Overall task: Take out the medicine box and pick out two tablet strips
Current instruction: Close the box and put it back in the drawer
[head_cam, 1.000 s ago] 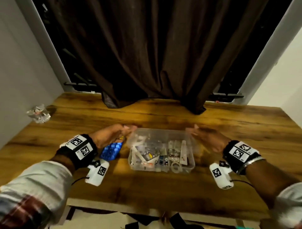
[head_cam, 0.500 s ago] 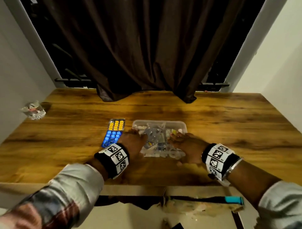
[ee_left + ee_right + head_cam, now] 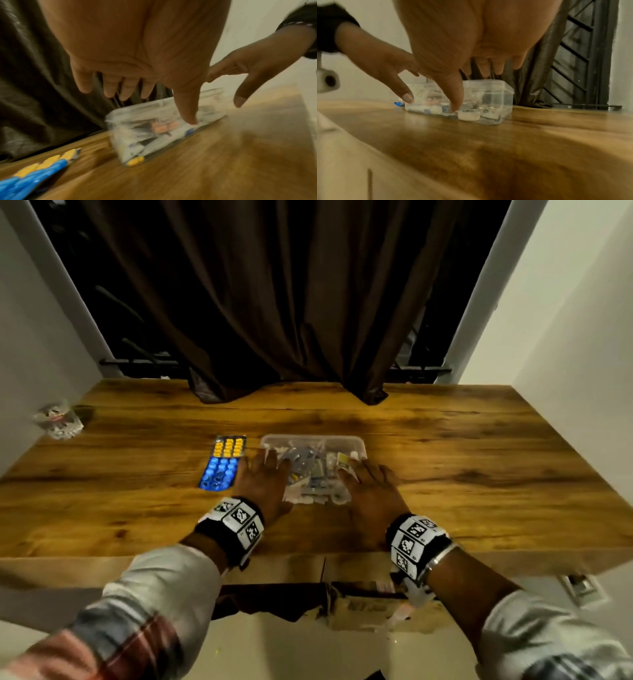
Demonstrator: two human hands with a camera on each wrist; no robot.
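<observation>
The clear medicine box (image 3: 346,445) sits in the middle of the table (image 3: 479,474). The left hand (image 3: 263,484) and right hand (image 3: 371,494) flank it, fingers straight and spread, holding nothing. Two tablet strips (image 3: 222,465) lie just left of the box.

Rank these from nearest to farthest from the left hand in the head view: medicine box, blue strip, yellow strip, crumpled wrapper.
1. Medicine box: under the left hand, and blue strip: beside its fingers; too close to call.
2. Yellow strip: beyond the blue one.
3. Crumpled wrapper: far left.
</observation>
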